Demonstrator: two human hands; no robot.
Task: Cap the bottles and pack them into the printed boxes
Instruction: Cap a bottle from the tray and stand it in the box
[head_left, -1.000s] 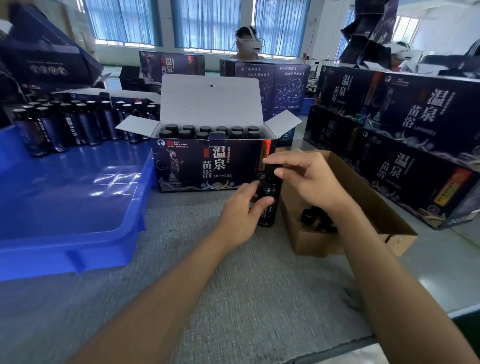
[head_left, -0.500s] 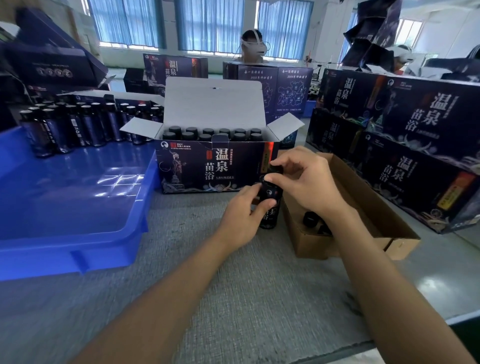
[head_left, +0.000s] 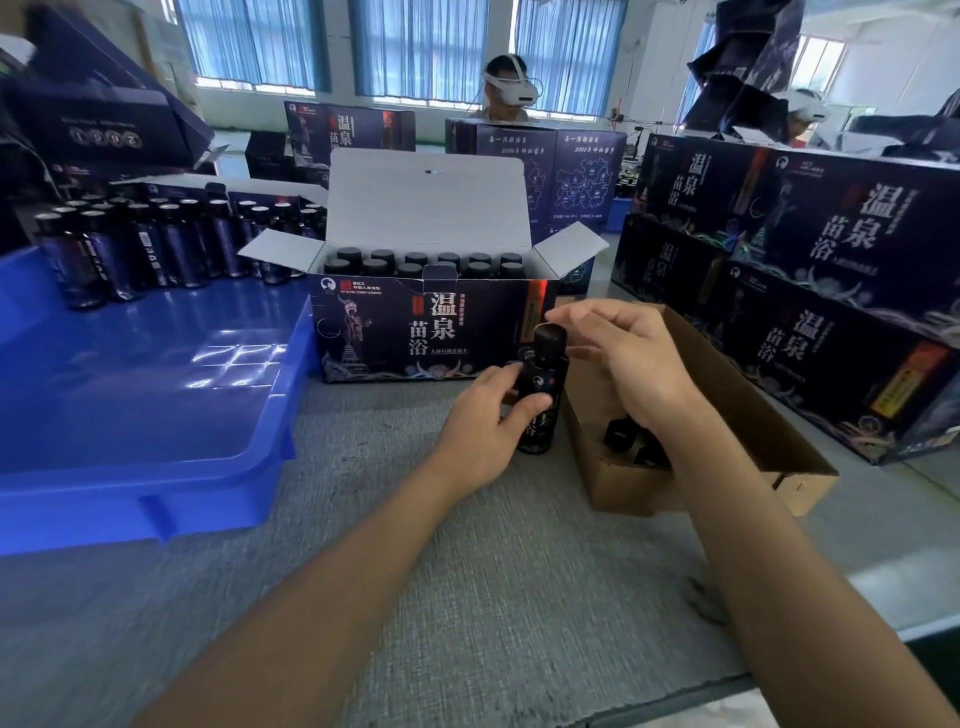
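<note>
A dark bottle (head_left: 540, 395) stands upright on the grey table in front of the open printed box (head_left: 421, 332). My left hand (head_left: 483, 421) grips the bottle's body. My right hand (head_left: 618, 358) curls around its black cap (head_left: 549, 336), fingertips touching the cap. The printed box holds several capped bottles (head_left: 426, 262) in rows, lid flap up. A brown cardboard tray (head_left: 727, 415) to the right holds loose black caps (head_left: 621, 434), partly hidden by my right wrist.
A blue plastic tray (head_left: 145, 395) lies at the left with several bottles (head_left: 156, 244) at its far end. Stacked closed printed boxes (head_left: 810, 280) line the right side. More boxes and a person with a headset (head_left: 511, 93) are behind. The table's front edge runs at lower right.
My right hand's fingers have shifted around the cap, now showing the cap's top. The left hand keeps its hold on the bottle in the same place.
</note>
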